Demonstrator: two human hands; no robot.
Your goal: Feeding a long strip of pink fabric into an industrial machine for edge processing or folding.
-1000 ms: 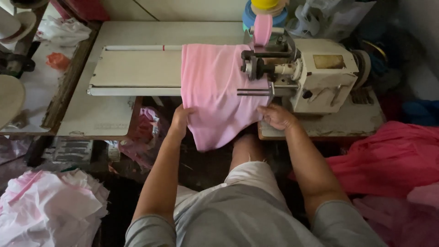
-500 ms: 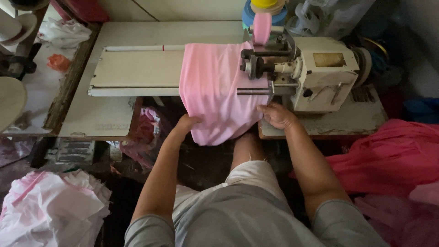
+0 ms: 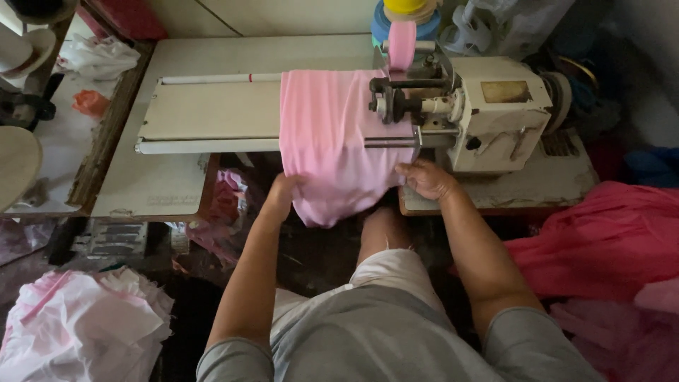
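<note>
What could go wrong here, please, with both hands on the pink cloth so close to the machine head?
The right hand grips the pink cloth just below the sewing machine head, so its fingers might get drawn toward the moving parts. The left hand holds the hanging edge off the table, where the cloth may bunch or feed crooked.

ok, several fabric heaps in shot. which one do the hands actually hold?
The pale pink cloth draped over the sewing machine's arm. Left hand and right hand grip it; floor heaps lie untouched.
</note>
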